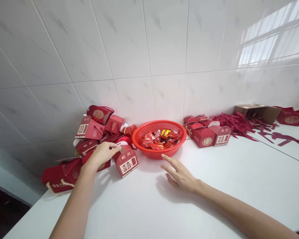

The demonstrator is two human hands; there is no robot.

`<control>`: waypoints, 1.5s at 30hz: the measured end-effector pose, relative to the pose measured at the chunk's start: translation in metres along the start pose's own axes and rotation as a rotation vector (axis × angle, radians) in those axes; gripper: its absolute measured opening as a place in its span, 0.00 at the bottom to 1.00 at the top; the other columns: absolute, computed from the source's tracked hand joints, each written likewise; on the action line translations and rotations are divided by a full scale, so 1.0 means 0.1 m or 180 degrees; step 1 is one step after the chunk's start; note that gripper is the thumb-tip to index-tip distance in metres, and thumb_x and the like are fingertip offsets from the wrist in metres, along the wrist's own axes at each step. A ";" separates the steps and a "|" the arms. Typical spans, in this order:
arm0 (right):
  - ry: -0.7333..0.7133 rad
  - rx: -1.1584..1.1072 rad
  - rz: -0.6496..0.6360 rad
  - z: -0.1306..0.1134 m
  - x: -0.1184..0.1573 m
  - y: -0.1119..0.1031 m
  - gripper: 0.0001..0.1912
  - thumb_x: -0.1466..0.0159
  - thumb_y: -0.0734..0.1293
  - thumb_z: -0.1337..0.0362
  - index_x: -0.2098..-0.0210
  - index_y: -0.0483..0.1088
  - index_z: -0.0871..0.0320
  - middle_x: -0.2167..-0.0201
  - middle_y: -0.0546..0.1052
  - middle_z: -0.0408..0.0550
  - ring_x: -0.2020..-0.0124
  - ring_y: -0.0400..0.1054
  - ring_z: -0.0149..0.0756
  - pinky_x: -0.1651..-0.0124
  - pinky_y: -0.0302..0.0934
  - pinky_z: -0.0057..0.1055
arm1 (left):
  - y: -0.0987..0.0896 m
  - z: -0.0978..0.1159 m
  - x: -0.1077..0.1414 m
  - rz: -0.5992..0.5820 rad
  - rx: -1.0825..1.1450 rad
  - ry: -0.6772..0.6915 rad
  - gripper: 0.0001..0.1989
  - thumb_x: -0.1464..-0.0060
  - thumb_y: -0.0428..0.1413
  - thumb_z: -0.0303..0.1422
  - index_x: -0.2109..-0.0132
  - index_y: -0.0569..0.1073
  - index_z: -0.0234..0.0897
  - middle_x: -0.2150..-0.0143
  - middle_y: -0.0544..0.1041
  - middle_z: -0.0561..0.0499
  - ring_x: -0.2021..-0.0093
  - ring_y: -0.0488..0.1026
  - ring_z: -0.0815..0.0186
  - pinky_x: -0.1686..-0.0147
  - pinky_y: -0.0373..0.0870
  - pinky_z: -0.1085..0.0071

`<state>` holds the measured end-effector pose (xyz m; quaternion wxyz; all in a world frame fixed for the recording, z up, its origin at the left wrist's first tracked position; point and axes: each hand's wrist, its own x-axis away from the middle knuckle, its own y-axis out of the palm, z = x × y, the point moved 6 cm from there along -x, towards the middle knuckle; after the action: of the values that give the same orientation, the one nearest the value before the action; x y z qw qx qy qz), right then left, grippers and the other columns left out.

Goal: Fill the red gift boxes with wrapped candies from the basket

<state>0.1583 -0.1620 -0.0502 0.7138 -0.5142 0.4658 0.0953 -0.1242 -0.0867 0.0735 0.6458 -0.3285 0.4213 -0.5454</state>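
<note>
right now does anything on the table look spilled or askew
Yes: dark red ribbons lie loose and tangled beside the open cardboard box. The red boxes at left are heaped at odd tilts, unlike the tidier group right of the basket.

I see a tiled wall [129, 43] behind the table's [239, 166] back edge, with a window reflection [259, 49] high on the right. Further right along that edge, I've got an open carton [272, 114], dark red ribbons [230, 122] heaped beside it and strewn in front.
</note>
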 end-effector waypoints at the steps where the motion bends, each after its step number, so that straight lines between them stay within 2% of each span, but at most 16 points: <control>1: 0.0056 -0.0021 -0.0011 0.02 0.01 -0.01 0.25 0.36 0.59 0.75 0.40 0.61 0.59 0.35 0.63 0.70 0.43 0.68 0.50 0.49 0.69 0.49 | 0.04 -0.01 0.00 -0.0114 0.0005 -0.0075 0.13 0.49 0.56 0.41 0.71 0.81 0.40 0.66 0.84 0.44 0.61 0.80 0.48 0.60 0.72 0.59; 4: 0.0223 -0.0090 0.0046 0.08 0.02 -0.12 0.25 0.34 0.60 0.74 0.38 0.60 0.58 0.34 0.62 0.70 0.42 0.68 0.50 0.48 0.69 0.49 | 0.15 -0.01 0.01 -0.0359 -0.0055 -0.0276 0.13 0.49 0.56 0.43 0.71 0.80 0.41 0.63 0.85 0.44 0.59 0.80 0.48 0.65 0.71 0.64; 9: 0.0439 -0.0075 0.0139 0.13 -0.04 -0.28 0.26 0.31 0.60 0.71 0.35 0.57 0.56 0.33 0.61 0.69 0.42 0.68 0.49 0.45 0.67 0.49 | 0.23 0.11 0.04 -0.0429 -0.0452 -0.0267 0.16 0.49 0.54 0.46 0.75 0.73 0.40 0.71 0.81 0.46 0.66 0.78 0.52 0.70 0.65 0.67; 11: 0.0430 0.0145 0.0087 0.11 -0.06 -0.29 0.29 0.31 0.61 0.69 0.32 0.54 0.56 0.31 0.58 0.68 0.36 0.63 0.52 0.39 0.61 0.56 | 0.28 0.24 0.10 -0.0643 -0.0466 -0.0001 0.14 0.49 0.54 0.45 0.73 0.74 0.40 0.69 0.81 0.48 0.65 0.78 0.55 0.69 0.66 0.69; 14: 0.0476 0.0592 -0.0195 0.09 -0.09 -0.27 0.32 0.31 0.64 0.66 0.30 0.53 0.54 0.27 0.51 0.68 0.29 0.50 0.57 0.33 0.43 0.66 | 0.40 0.53 0.33 -0.1063 -0.0377 0.0745 0.13 0.46 0.52 0.42 0.65 0.80 0.44 0.61 0.83 0.51 0.59 0.78 0.56 0.62 0.69 0.70; 17: 0.0503 0.0794 -0.0423 0.05 -0.11 -0.24 0.35 0.31 0.65 0.65 0.28 0.50 0.51 0.26 0.48 0.66 0.26 0.43 0.57 0.31 0.35 0.67 | 0.52 0.83 0.64 -0.1287 -0.0259 0.1327 0.15 0.40 0.50 0.43 0.58 0.80 0.47 0.56 0.82 0.51 0.54 0.78 0.55 0.57 0.69 0.68; 21: 0.0448 0.0871 -0.0555 -0.01 -0.15 -0.27 0.39 0.31 0.66 0.66 0.27 0.45 0.44 0.26 0.49 0.59 0.25 0.40 0.55 0.30 0.32 0.66 | 0.69 1.03 0.84 -0.1225 -0.0299 0.1309 0.16 0.37 0.47 0.45 0.56 0.76 0.45 0.59 0.80 0.48 0.57 0.77 0.55 0.60 0.70 0.66; 23: 0.0335 0.0860 -0.0577 -0.05 -0.17 -0.31 0.37 0.31 0.66 0.64 0.28 0.49 0.41 0.26 0.50 0.55 0.25 0.37 0.54 0.30 0.30 0.66 | 0.73 1.06 0.84 -0.1153 -0.0330 0.1211 0.14 0.37 0.46 0.42 0.60 0.73 0.43 0.62 0.78 0.48 0.62 0.76 0.56 0.64 0.69 0.66; 26: 0.0082 0.0667 -0.0649 -0.11 -0.19 -0.36 0.32 0.31 0.67 0.56 0.30 0.55 0.40 0.25 0.49 0.52 0.24 0.33 0.55 0.29 0.29 0.65 | 0.75 1.07 0.80 -0.1075 -0.0304 0.1223 0.11 0.38 0.45 0.36 0.65 0.69 0.42 0.65 0.77 0.49 0.65 0.75 0.58 0.67 0.67 0.66; 28: -0.0028 0.0496 -0.0731 -0.14 -0.20 -0.38 0.32 0.32 0.66 0.50 0.31 0.58 0.41 0.25 0.48 0.51 0.24 0.31 0.56 0.29 0.28 0.65 | 0.75 1.07 0.78 -0.1111 -0.0227 0.1294 0.10 0.39 0.44 0.33 0.65 0.69 0.41 0.63 0.78 0.50 0.63 0.76 0.58 0.65 0.68 0.66; 30: -0.0074 0.0345 -0.0786 -0.15 -0.20 -0.40 0.30 0.32 0.66 0.48 0.33 0.61 0.42 0.25 0.47 0.50 0.24 0.31 0.57 0.29 0.28 0.65 | 0.76 1.08 0.77 -0.1162 -0.0090 0.1380 0.13 0.40 0.43 0.30 0.62 0.72 0.41 0.59 0.80 0.49 0.58 0.77 0.58 0.60 0.71 0.64; 34: 0.0007 -0.0034 -0.0808 -0.13 -0.21 -0.45 0.20 0.30 0.63 0.50 0.42 0.71 0.48 0.25 0.47 0.51 0.24 0.33 0.54 0.28 0.30 0.62 | 0.78 1.08 0.74 -0.1202 0.0252 0.1505 0.20 0.41 0.43 0.28 0.51 0.76 0.39 0.48 0.81 0.47 0.46 0.76 0.56 0.47 0.71 0.62; 37: 0.0202 -0.0338 -0.0607 -0.04 -0.23 -0.55 0.19 0.29 0.59 0.49 0.51 0.72 0.54 0.28 0.56 0.55 0.27 0.44 0.52 0.28 0.33 0.59 | 0.79 1.08 0.72 -0.1320 0.0454 0.1676 0.23 0.42 0.44 0.27 0.45 0.76 0.41 0.42 0.79 0.48 0.41 0.73 0.57 0.42 0.69 0.62; 40: 0.0432 -0.0575 -0.0354 0.12 -0.24 -0.71 0.18 0.30 0.60 0.48 0.56 0.70 0.56 0.34 0.65 0.59 0.31 0.55 0.52 0.29 0.41 0.58 | 0.78 1.04 0.70 -0.1460 0.0508 0.1729 0.26 0.42 0.45 0.27 0.39 0.73 0.43 0.38 0.76 0.50 0.40 0.73 0.57 0.44 0.70 0.64; 42: 0.0621 -0.0751 -0.0489 0.25 -0.23 -0.77 0.17 0.31 0.62 0.48 0.57 0.70 0.55 0.35 0.67 0.60 0.34 0.60 0.52 0.33 0.52 0.55 | 0.77 1.01 0.70 -0.1545 0.0491 0.1659 0.27 0.42 0.47 0.29 0.37 0.71 0.44 0.37 0.75 0.49 0.40 0.73 0.56 0.47 0.72 0.66; 45: 0.0899 -0.0828 -0.1034 0.40 -0.18 -0.78 0.18 0.33 0.65 0.47 0.56 0.73 0.55 0.35 0.68 0.58 0.39 0.66 0.52 0.42 0.64 0.49 | 0.79 0.99 0.75 -0.1902 0.0455 0.1569 0.26 0.40 0.52 0.38 0.35 0.69 0.45 0.41 0.78 0.48 0.45 0.76 0.53 0.52 0.72 0.68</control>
<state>0.2189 -0.1577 0.0156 0.5754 -0.6781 0.4560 -0.0343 0.0023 -0.1483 0.0322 0.3594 -0.2501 0.4104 -0.7999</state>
